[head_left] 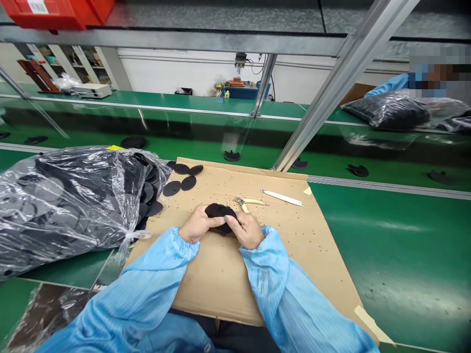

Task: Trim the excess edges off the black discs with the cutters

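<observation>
Between my two hands is a stack of black discs point(220, 212), held just above a brown cardboard sheet point(217, 274). My left hand point(197, 223) grips the stack from the left, thumb across the front. From the right, my right hand point(248, 228) closes on the same stack, its thumb pressed on the near side. Most of my fingers are hidden behind the discs. Just beyond my right hand lie nippers with pale handles point(253, 201). A white strip-shaped tool point(281, 197) rests farther right. Several loose black discs point(189, 183) lie at the sheet's far left corner.
A large clear plastic bag of black discs point(73, 196) fills the left side. Small black bits are scattered over the cardboard. Black parts point(231, 156) sit on the green surface beyond a metal frame post point(331, 93). A red bin point(59, 13) is overhead; another person's blue sleeve point(390, 84) shows far right.
</observation>
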A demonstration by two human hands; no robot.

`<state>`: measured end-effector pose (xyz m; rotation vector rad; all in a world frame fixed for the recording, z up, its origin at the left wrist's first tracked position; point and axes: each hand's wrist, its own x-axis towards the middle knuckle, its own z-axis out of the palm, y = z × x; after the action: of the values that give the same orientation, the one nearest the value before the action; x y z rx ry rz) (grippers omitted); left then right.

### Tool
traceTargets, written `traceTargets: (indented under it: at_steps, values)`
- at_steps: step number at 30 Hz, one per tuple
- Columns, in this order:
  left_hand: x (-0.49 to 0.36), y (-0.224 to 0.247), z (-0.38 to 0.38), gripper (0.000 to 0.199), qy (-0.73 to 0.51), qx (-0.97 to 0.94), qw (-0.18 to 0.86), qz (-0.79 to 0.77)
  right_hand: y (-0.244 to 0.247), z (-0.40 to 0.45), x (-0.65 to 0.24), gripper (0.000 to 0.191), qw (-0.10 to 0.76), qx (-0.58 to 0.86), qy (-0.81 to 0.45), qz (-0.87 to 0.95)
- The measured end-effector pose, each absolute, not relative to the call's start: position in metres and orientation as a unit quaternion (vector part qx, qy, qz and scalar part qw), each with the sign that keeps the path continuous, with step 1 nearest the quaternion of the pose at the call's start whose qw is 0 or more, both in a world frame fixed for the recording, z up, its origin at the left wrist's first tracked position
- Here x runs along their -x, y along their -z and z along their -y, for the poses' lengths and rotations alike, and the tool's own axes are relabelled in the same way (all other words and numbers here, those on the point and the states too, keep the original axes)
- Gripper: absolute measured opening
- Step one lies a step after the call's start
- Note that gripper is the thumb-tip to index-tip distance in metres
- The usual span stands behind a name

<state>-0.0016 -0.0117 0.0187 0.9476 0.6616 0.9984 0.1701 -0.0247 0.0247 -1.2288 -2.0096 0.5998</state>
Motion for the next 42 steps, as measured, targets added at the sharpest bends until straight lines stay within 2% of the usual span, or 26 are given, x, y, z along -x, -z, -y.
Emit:
traceTargets:
  at_steps: [6, 13, 17, 22, 27, 36, 39, 42]
  values:
    - [-0.002, -0.019, 0.013, 0.029, -0.467, -0.394, 0.736, -0.292, -0.022, 0.025, -0.167, 0.058, 0.385, 0.469, -0.209, 0.767]
    - [0.003, -0.023, 0.005, 0.045, -0.445, -0.270, 0.805, -0.284, -0.019, 0.029, -0.161, 0.031, 0.495, 0.400, -0.272, 0.722]
    - [0.006, -0.024, 0.006, 0.050, -0.416, -0.245, 0.826, -0.290, -0.018, 0.032, -0.160, 0.020, 0.513, 0.373, -0.202, 0.746]
    - [0.005, -0.023, 0.009, 0.050, -0.396, -0.263, 0.826, -0.304, -0.019, 0.033, -0.159, 0.023, 0.508, 0.397, -0.150, 0.750]
    - [0.005, -0.024, 0.011, 0.056, -0.390, -0.290, 0.822, -0.298, -0.022, 0.035, -0.158, 0.024, 0.510, 0.370, -0.149, 0.762]
    - [-0.001, -0.024, 0.015, 0.063, -0.437, -0.350, 0.768, -0.311, -0.023, 0.037, -0.155, 0.025, 0.510, 0.407, -0.153, 0.742]
    - [-0.003, -0.022, 0.012, 0.066, -0.468, -0.366, 0.742, -0.310, -0.021, 0.037, -0.154, 0.024, 0.529, 0.406, -0.185, 0.722]
    - [-0.006, -0.017, 0.008, 0.062, -0.522, -0.397, 0.683, -0.323, -0.018, 0.035, -0.155, 0.029, 0.544, 0.426, -0.275, 0.668]
